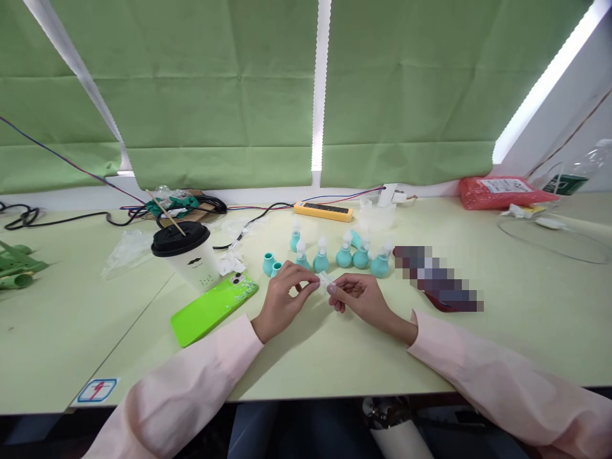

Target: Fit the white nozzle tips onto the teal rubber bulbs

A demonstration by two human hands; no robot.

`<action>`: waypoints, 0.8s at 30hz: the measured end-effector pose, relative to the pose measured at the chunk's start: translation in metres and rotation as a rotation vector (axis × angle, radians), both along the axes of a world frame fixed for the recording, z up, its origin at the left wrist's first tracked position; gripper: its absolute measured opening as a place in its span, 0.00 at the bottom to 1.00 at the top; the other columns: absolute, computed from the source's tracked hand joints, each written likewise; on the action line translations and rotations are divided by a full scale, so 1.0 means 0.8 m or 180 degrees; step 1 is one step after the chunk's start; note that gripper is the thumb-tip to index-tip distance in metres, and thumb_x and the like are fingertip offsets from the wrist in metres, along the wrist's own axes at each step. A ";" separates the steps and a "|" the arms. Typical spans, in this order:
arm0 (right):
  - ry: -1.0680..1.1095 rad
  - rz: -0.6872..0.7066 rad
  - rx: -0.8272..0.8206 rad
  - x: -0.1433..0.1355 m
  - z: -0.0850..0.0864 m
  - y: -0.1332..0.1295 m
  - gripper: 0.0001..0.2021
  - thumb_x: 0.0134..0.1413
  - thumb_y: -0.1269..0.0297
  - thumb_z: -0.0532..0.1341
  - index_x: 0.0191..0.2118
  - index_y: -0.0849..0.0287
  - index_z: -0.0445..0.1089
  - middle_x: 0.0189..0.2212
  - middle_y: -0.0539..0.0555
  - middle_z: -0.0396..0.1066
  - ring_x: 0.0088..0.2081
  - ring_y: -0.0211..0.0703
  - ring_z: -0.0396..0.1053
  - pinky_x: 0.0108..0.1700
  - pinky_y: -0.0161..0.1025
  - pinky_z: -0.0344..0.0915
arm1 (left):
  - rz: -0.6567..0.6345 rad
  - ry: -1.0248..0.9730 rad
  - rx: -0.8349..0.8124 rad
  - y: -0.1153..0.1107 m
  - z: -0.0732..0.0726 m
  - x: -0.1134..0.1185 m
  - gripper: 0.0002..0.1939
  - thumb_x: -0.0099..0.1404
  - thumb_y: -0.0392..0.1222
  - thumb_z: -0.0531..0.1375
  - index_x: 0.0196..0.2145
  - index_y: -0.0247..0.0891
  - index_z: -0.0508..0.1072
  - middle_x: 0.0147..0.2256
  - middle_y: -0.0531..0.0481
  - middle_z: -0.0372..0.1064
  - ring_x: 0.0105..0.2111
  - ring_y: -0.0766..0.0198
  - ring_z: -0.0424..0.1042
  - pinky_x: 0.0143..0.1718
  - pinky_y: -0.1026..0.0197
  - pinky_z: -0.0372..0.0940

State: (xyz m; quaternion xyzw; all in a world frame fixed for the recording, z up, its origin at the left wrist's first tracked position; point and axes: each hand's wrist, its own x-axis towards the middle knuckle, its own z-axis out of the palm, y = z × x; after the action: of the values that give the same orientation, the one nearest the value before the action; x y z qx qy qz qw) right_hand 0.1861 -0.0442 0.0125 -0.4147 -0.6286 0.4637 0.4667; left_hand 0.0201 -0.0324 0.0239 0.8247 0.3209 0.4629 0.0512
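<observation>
The small translucent piece (324,282) sits over the counter (306,363), directly between our left hand (282,305) and right hand (367,299), neither nearer. Our fingers pinch its opposite sides; its long axis is unclear. Teal bulb-shaped bottles (320,261) stand just beyond, on the far side.

From the table's (526,338) middle, a yellow power strip (323,211) lies at twelve o'clock, in front of green curtains (182,95). A red plastic package (502,193) sits at two o'clock, with a clear bottle (586,169) beyond it. At three o'clock lies a dark-red item (437,280), its top blurred out. A bright green phone (213,311) lies at nine o'clock, just beside a black-lidded paper cup (189,258) at ten. A square sticker (97,390) marks eight o'clock.
</observation>
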 end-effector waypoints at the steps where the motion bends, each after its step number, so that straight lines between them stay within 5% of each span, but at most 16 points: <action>1: -0.0033 -0.0031 0.0024 0.000 0.000 0.000 0.11 0.39 0.57 0.60 0.23 0.61 0.65 0.17 0.51 0.67 0.17 0.35 0.62 0.20 0.34 0.62 | 0.0053 0.0089 0.0073 0.001 -0.001 -0.001 0.06 0.58 0.38 0.52 0.29 0.38 0.69 0.26 0.49 0.66 0.29 0.65 0.61 0.27 0.62 0.62; 10: -0.0177 -0.0146 0.0232 -0.003 -0.004 -0.002 0.13 0.39 0.55 0.60 0.23 0.62 0.66 0.16 0.51 0.66 0.17 0.34 0.63 0.20 0.34 0.63 | 0.0609 0.1256 0.1162 -0.004 -0.009 -0.003 0.07 0.59 0.33 0.49 0.30 0.33 0.66 0.25 0.46 0.64 0.30 0.62 0.60 0.22 0.65 0.58; 24: 0.0104 -0.0729 0.0318 0.002 -0.001 0.008 0.14 0.38 0.53 0.60 0.20 0.60 0.62 0.14 0.49 0.64 0.15 0.34 0.61 0.18 0.34 0.61 | 0.0417 0.1369 0.1382 -0.008 -0.012 0.002 0.08 0.57 0.31 0.47 0.25 0.34 0.64 0.21 0.48 0.62 0.27 0.63 0.62 0.22 0.64 0.56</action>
State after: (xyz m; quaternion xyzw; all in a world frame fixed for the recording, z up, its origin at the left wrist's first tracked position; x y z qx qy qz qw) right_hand 0.1877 -0.0380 0.0116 -0.4524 -0.5918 0.3821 0.5469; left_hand 0.0215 -0.0385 0.0140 0.8730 0.2705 0.3378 -0.2250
